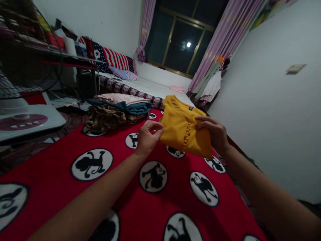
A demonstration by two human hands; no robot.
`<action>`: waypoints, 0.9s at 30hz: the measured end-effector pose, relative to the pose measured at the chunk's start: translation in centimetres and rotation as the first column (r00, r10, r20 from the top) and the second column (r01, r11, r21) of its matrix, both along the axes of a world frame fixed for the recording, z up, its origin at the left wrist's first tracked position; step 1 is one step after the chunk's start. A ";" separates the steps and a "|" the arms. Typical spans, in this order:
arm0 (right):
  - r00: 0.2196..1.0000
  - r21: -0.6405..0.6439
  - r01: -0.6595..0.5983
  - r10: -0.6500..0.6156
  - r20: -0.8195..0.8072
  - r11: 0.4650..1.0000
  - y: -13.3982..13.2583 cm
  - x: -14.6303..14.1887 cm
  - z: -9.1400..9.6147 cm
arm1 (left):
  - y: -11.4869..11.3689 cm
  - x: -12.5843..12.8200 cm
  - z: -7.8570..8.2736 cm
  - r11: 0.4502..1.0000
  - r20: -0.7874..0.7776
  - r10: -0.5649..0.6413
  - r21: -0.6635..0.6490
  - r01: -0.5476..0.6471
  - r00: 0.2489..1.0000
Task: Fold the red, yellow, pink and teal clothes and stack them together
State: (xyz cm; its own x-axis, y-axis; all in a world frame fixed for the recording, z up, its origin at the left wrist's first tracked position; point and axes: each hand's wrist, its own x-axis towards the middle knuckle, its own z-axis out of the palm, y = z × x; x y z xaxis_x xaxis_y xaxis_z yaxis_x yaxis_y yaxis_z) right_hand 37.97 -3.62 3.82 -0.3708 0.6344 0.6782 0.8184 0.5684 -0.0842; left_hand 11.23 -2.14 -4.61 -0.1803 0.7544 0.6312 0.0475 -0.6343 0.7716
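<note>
A folded yellow shirt [175,129] hangs between my two hands above the red blanket [120,197]. Its neckline with a dark label faces up, and a ruffled strip runs down the front. My left hand [149,135] pinches the shirt's left edge between thumb and fingers. On the other side my right hand [213,132] grips the right part, fingers over the front and the thumb hidden. Left of the shirt lies a pile of clothes: a crumpled brown garment [105,117], a teal garment [136,107] and a pale pink garment [117,97] on top.
A fan [30,50] with a white base [30,122] stands close on the left, beside a cluttered desk [72,55]. Behind the blanket is a bench-like bed [155,87] below a window [180,43]. Clothes [210,83] hang by the right wall.
</note>
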 end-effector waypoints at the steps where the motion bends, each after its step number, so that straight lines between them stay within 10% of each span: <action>1: 1.000 -0.042 0.021 -0.021 -0.011 0.999 0.4 0.5 -1.8 | 0.0 -0.1 -0.8 0.999 -0.053 -0.007 -0.054 0.004 0.999; 6: 0.957 -0.325 0.208 -0.261 -0.129 0.922 -0.9 1.6 -12.8 | 0.6 -0.8 -6.8 0.923 -0.416 -0.122 -0.382 -0.051 0.901; 10: 0.810 -0.460 0.292 -0.472 -0.347 0.839 -3.0 0.6 -17.0 | 0.7 -1.1 -8.5 0.911 -0.518 -0.135 -0.399 -0.100 0.844; 16: 0.774 -0.578 0.072 -0.411 -0.482 0.813 -4.3 -1.1 -15.3 | -0.6 -1.0 -6.6 0.945 -0.648 -0.116 -0.306 -0.118 0.752; 22: 0.880 -0.518 0.237 -0.408 -0.244 0.822 -5.1 -1.6 -13.1 | -2.3 -2.4 -3.5 0.969 -0.901 -0.110 -0.191 -0.155 0.420; 27: 0.890 -0.319 0.141 -0.261 -0.374 0.937 -1.0 -5.6 -12.6 | -0.3 1.9 -2.2 0.996 -0.827 -0.030 -0.074 -0.055 0.561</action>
State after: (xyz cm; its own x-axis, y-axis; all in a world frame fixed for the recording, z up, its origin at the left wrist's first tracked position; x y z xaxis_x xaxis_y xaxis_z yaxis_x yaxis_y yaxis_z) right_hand 32.42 -4.60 -8.78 0.0538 0.8484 0.5266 0.7717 0.2994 -0.5612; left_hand 13.16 -2.45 -6.84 0.3785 0.8116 0.4450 0.6991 -0.5658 0.4372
